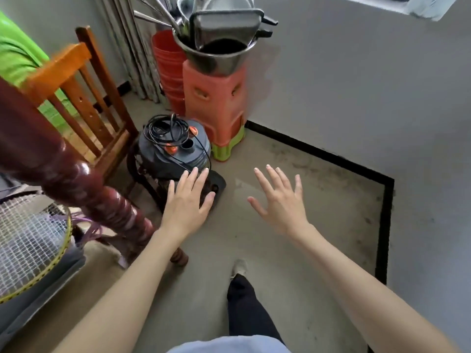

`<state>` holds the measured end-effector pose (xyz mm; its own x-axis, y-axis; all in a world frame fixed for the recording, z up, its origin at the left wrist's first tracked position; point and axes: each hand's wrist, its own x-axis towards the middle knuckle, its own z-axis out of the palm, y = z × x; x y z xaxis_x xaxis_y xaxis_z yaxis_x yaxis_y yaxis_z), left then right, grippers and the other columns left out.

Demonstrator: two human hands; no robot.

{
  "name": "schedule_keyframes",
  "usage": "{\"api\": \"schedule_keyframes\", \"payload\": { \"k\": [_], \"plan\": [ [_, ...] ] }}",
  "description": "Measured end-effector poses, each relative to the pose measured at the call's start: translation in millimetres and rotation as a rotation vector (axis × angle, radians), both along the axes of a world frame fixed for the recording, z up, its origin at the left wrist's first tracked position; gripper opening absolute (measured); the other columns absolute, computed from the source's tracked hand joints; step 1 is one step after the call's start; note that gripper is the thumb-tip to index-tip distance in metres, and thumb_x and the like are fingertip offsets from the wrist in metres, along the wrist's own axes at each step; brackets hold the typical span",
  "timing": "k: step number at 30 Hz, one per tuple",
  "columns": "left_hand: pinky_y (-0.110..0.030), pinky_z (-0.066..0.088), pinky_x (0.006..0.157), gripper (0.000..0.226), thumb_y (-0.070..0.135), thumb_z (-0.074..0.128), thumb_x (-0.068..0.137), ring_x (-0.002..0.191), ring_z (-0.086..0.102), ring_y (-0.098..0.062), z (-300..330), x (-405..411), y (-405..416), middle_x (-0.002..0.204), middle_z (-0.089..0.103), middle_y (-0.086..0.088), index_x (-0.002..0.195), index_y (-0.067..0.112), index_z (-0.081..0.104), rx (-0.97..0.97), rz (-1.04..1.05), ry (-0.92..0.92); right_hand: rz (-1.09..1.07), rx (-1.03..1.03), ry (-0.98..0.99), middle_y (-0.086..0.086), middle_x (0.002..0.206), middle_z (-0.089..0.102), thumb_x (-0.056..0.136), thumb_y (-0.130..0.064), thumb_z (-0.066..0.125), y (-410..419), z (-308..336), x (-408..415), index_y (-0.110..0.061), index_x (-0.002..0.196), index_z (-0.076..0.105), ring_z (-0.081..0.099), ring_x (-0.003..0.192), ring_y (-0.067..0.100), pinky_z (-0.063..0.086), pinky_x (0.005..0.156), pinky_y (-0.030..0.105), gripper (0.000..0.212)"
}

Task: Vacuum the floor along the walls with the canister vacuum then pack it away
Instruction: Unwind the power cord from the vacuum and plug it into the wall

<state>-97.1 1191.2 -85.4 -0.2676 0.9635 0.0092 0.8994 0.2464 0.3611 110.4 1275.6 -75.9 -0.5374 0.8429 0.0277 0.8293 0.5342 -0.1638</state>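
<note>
The grey canister vacuum stands on the floor between a wooden chair and stacked plastic stools. A black power cord lies coiled on its lid, beside orange clips and an open hose port. My left hand hovers in front of the canister's dark base with fingers straight and spread, holding nothing. My right hand is stretched out over the bare floor to the right of the vacuum, fingers spread and empty. No hose or wand is visible.
A wooden chair and a dark red turned post crowd the left. Orange and green stools carry a metal basin of cookware. A badminton racket lies lower left. Grey walls with black skirting bound the concrete floor.
</note>
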Motion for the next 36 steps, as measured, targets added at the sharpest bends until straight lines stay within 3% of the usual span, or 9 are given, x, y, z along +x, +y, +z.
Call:
{"api": "schedule_keyframes", "payload": {
  "k": [7,16,25,32,36],
  "plan": [
    [-0.047,0.007,0.118,0.059,0.041,0.036,0.099,0.146,0.009,-0.021,-4,-51,101,0.158,0.017,-0.004,0.152,0.022,0.016,-0.067,0.149,0.049,0.195,-0.063,-0.029,0.005,0.162,0.019,0.097,-0.055,0.042,136,4,-65,-0.03,0.155,0.019,0.014,0.15,0.025,0.0,0.116,0.058,0.068],
    [-0.05,0.01,0.117,0.059,0.042,0.034,0.099,0.146,0.01,-0.022,-43,-129,177,0.158,0.018,-0.004,0.152,0.022,0.016,-0.159,0.362,-0.028,0.385,-0.148,-0.1,0.003,0.162,0.02,0.097,-0.056,0.04,248,-31,-162,-0.029,0.155,0.018,0.015,0.149,0.025,0.002,0.116,0.057,0.068],
    [-0.048,0.005,0.117,0.058,0.043,0.031,0.099,0.147,0.007,-0.022,-129,-237,243,0.159,0.013,-0.004,0.152,0.024,0.014,-0.249,0.518,-0.147,0.436,-0.285,-0.215,0.003,0.162,0.018,0.098,-0.055,0.035,347,-119,-286,-0.03,0.155,0.015,0.012,0.149,0.023,0.006,0.118,0.053,0.065],
    [-0.048,-0.005,0.118,0.058,0.047,0.018,0.099,0.146,-0.015,-0.02,-196,-272,274,0.159,-0.013,0.001,0.151,0.033,-0.003,-0.378,0.549,-0.233,0.446,-0.44,-0.286,0.002,0.164,0.01,0.104,-0.046,0.027,394,-191,-363,-0.023,0.156,0.01,0.006,0.151,0.021,0.005,0.121,0.043,0.06],
    [-0.052,-0.004,0.117,0.06,0.046,0.018,0.099,0.143,-0.022,-0.027,-227,-275,293,0.159,-0.016,-0.003,0.151,0.029,-0.007,-0.427,0.52,-0.208,0.519,-0.462,-0.294,0.002,0.164,0.001,0.104,-0.043,0.027,410,-231,-391,-0.017,0.156,0.004,-0.003,0.151,0.021,0.001,0.121,0.041,0.063]
  ]
}}
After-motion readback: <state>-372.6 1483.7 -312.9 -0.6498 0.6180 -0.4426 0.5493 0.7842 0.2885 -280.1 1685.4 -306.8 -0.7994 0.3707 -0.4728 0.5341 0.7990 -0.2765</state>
